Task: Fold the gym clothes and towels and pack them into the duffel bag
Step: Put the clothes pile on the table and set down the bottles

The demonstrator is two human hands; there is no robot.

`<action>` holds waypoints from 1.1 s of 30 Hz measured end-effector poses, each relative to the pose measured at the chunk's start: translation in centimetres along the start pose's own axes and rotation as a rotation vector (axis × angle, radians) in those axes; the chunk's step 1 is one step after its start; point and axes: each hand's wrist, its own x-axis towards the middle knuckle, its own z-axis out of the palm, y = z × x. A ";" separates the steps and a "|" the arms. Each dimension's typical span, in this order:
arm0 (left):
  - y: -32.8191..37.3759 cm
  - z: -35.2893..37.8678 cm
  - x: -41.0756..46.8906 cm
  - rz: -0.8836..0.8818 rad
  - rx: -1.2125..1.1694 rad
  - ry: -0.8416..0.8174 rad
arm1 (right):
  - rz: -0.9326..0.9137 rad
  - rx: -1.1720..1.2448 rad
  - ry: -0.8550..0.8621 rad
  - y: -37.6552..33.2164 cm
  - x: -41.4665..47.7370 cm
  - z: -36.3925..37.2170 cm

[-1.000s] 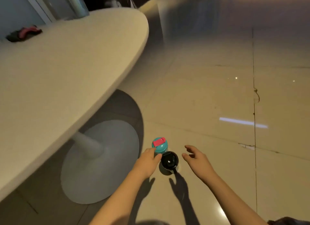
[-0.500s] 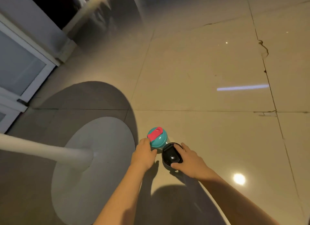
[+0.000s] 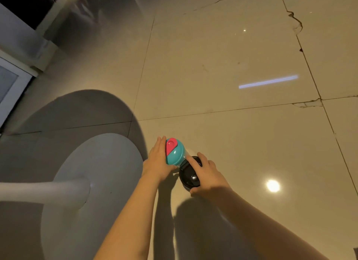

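The tiled floor (image 3: 232,143) fills the view, with the table's white round base (image 3: 93,182) left of the fingers. No gym clothes, towels or duffel bag are in view. The left hand (image 3: 157,162) holds a tilted teal bottle (image 3: 175,153), fingers (image 3: 159,145) nearly straight along its side and thumb tucked beneath. The right hand (image 3: 209,178) curls its fingers (image 3: 193,160) over a black-lidded bottle (image 3: 188,174), just right of the teal one. Both bottles look rigid and smooth, probably slippery. They are better gripped round the body below the cap. I cannot tell how full or heavy they are.
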 end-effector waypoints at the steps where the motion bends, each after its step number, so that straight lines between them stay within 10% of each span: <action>1: 0.1 0.3 0.1 0.002 -0.020 -0.001 | -0.004 0.024 0.021 0.1 0.0 0.1; 23: 1.1 3.1 -7.2 -0.418 -0.352 0.039 | 0.130 0.217 0.219 1.4 -5.1 -1.5; 33: 7.4 -5.9 -16.6 -0.289 -0.581 0.157 | 0.023 0.263 0.274 -4.5 -13.7 -9.4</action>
